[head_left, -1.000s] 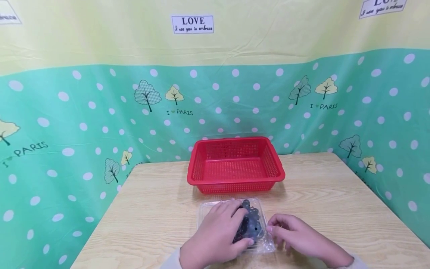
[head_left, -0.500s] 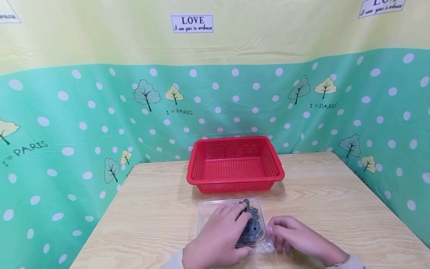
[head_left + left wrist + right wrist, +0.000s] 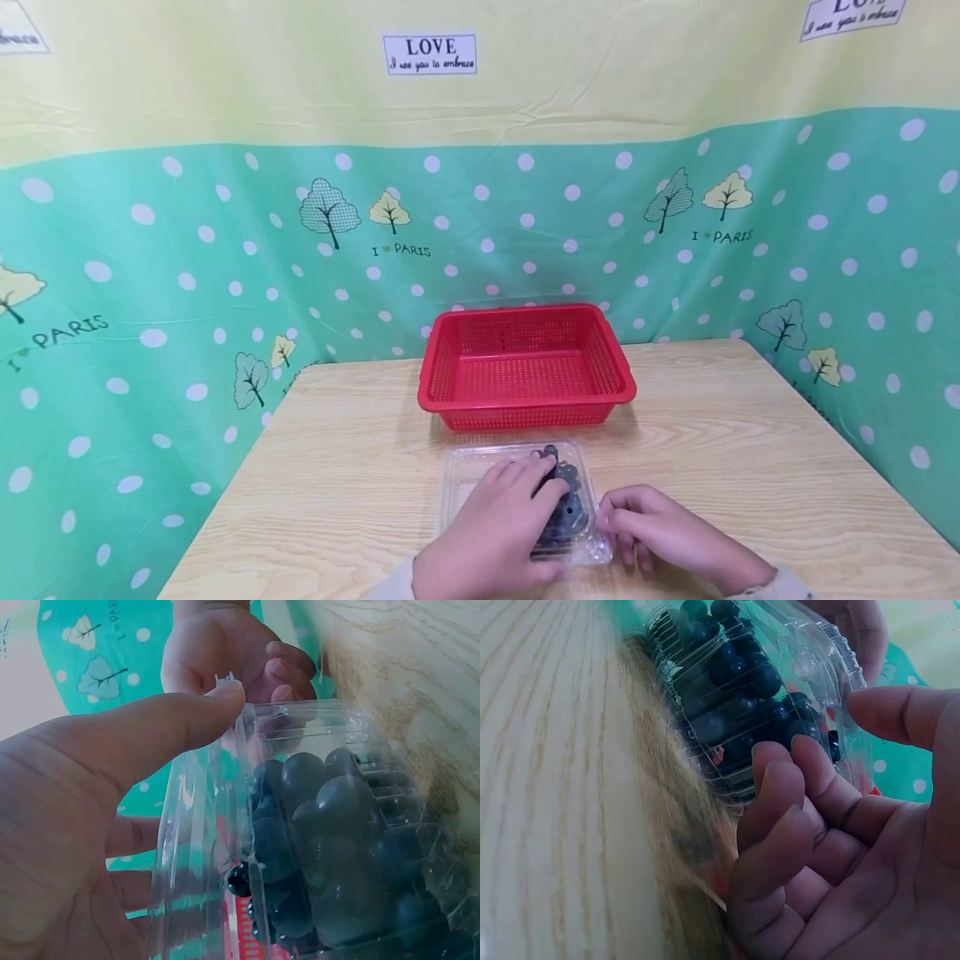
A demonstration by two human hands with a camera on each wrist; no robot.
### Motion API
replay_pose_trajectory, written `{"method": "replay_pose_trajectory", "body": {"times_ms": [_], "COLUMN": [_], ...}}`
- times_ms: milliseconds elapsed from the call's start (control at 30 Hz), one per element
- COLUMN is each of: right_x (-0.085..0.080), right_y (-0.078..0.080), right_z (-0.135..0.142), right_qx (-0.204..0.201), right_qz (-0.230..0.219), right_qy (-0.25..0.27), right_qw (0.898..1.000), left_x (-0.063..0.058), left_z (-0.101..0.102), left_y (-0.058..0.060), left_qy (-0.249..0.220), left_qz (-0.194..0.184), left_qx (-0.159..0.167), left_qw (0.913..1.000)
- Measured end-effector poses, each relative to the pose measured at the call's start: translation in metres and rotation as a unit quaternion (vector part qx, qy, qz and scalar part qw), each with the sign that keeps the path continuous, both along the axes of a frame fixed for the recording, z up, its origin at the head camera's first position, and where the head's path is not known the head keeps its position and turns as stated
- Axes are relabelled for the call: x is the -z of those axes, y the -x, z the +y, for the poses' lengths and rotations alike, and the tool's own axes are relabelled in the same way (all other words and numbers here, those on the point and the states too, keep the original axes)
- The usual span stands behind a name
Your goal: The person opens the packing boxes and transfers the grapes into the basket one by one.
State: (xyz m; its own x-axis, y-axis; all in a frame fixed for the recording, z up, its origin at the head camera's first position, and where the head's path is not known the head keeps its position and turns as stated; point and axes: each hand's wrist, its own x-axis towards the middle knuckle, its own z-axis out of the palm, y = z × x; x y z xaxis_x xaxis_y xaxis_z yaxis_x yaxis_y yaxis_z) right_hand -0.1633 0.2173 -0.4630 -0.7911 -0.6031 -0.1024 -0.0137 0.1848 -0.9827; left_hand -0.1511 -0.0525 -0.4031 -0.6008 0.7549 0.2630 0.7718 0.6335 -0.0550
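Note:
A clear plastic clamshell box (image 3: 459,475) lies on the table, with dark grapes (image 3: 567,482) inside. My left hand (image 3: 495,521) rests over its lid (image 3: 191,802), fingers extended across the top; in the left wrist view the thumb lies at the near rim. One grape (image 3: 238,879) shows at the line between lid and base. At the right near corner, my right hand (image 3: 652,525) pinches the box's edge between thumb and curled fingers. The right wrist view shows that thumb at the rim and the fingers (image 3: 776,787) beside the side wall. My left palm hides part of the grapes.
A red plastic basket (image 3: 525,417) with perforated walls stands just behind the box. Both rest on a light wooden table (image 3: 337,475). A green and yellow patterned cloth (image 3: 480,217) hangs round the back and sides.
My left hand has slid slightly to the right over the lid, and its thumb has shifted toward the near edge. My right hand stays at the corner; the box and basket stay put.

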Motion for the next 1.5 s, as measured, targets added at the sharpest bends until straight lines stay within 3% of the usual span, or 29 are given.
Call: {"method": "replay_pose_trajectory", "body": {"times_ms": [267,633,867,1133,1500], "right_x": [-0.002,0.002,0.002,0.002,0.005], "right_y": [-0.002,-0.001,-0.003,-0.003,-0.003], "right_z": [-0.002,-0.002,-0.001,0.001,0.002], "right_qx": [0.003,-0.022,-0.039,-0.055,-0.077], "right_qz": [-0.046,-0.054,-0.074,-0.079,-0.078], "right_qy": [0.002,0.026,0.032,0.032,0.059], "right_qw": [0.999,0.998,0.996,0.995,0.992], "left_x": [0.0,0.009,0.01,0.009,0.01], "left_z": [0.003,0.007,0.011,0.014,0.014], "left_y": [0.0,-0.001,-0.002,-0.003,-0.004], "left_qy": [0.004,-0.014,-0.01,-0.034,-0.024], "left_qz": [-0.022,0.059,0.072,0.077,0.092], "left_qx": [0.007,0.02,0.028,0.06,0.101], "left_qw": [0.9997,0.9979,0.997,0.9946,0.9904]}}
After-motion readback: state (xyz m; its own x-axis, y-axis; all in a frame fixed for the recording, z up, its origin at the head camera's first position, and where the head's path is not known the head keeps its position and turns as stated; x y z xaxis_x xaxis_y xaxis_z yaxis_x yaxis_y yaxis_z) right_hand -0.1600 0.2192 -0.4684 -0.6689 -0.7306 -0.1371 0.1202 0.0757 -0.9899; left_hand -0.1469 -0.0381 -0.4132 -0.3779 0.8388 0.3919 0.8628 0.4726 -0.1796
